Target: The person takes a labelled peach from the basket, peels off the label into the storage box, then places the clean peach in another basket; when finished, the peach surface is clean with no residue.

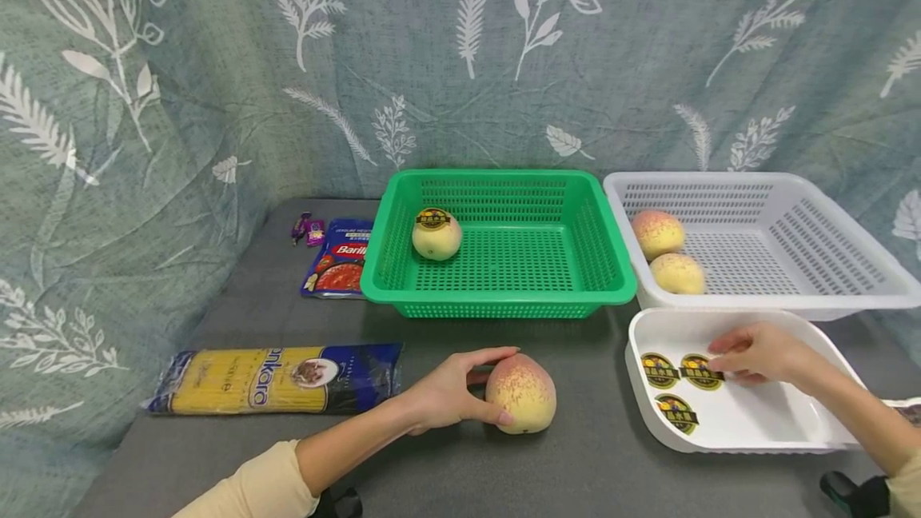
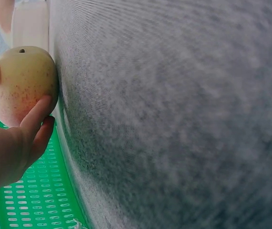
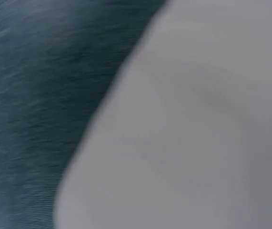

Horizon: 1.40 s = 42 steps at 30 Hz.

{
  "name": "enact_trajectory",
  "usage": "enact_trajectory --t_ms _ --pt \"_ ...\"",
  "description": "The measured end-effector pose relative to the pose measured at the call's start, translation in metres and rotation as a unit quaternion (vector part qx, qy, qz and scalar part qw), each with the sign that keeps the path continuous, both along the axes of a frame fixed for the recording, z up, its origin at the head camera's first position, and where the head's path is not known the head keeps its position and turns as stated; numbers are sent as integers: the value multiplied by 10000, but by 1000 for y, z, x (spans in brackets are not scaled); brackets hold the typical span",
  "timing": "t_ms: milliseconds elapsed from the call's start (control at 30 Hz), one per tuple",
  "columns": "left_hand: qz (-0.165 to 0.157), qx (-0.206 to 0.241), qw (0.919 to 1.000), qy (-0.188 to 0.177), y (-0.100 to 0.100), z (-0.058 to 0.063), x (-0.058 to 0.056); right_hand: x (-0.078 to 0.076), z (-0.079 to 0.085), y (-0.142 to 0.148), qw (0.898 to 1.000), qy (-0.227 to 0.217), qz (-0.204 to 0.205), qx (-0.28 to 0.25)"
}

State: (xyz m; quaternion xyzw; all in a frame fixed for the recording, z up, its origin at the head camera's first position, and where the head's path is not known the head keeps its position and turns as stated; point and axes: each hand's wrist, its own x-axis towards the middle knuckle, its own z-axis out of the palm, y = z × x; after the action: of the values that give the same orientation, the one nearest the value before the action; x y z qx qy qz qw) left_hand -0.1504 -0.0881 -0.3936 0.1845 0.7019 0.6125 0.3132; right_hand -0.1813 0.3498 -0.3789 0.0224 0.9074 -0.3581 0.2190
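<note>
A yellow and pink peach (image 1: 521,394) rests on the grey tabletop near the middle. My left hand (image 1: 456,394) holds it from the left, thumb at the near side and fingers at the far side. The left wrist view shows the same peach (image 2: 26,86) between thumb and fingers. Over the white tray (image 1: 755,434) at the right, my right hand (image 1: 759,354) has its fingertips at the edge of a round black and gold sticker (image 1: 698,372). Two more such stickers, one upper (image 1: 658,371) and one lower (image 1: 676,412), lie left in that tray. The right wrist view is blurred.
Behind the peach stands a green basket (image 1: 496,296) holding a stickered peach (image 1: 436,237). A white basket (image 1: 791,302) at the right holds two peaches (image 1: 658,234). A spaghetti pack (image 1: 273,380), a sauce pouch (image 1: 338,258) and small purple packets (image 1: 315,232) lie at the left.
</note>
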Motion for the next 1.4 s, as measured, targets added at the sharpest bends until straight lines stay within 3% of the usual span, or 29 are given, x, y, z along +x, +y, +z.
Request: enact_trajectory --t_ms 67,167,233,333,400,467,633,833,1133,1233,1400 --pt "-5 -1 10000 9 0 0 1 0 8 -1 9998 -98 -4 -182" --pt "-10 12 10000 28 0 0 1 1 19 -7 9930 -342 15 -1130" --pt "3 16 10000 19 -1 0 2 2 25 -16 9770 -601 232 -2034" --pt "13 7 10000 21 -1 1 2 4 31 -35 9373 -1074 742 -3232" --pt "19 5 10000 38 -1 1 2 6 34 -54 9176 -1308 975 -3625" --pt "12 14 10000 58 -1 1 2 10 37 -75 9105 -1412 1026 -3748" --pt "0 46 10000 32 0 1 2 21 36 -129 9113 -1517 862 -3729" --pt "-20 -2 10000 65 -1 2 3 31 19 -183 9142 -1753 649 -3596" --pt "-60 84 9999 23 -2 2 2 33 5 -209 9221 -1686 608 -3429" --pt "4 41 10000 7 -7 13 -3 33 4 -209 9202 -1701 614 -3471" --pt "508 478 9970 335 -28 57 -18 34 4 -209 9207 -1680 553 -3480"
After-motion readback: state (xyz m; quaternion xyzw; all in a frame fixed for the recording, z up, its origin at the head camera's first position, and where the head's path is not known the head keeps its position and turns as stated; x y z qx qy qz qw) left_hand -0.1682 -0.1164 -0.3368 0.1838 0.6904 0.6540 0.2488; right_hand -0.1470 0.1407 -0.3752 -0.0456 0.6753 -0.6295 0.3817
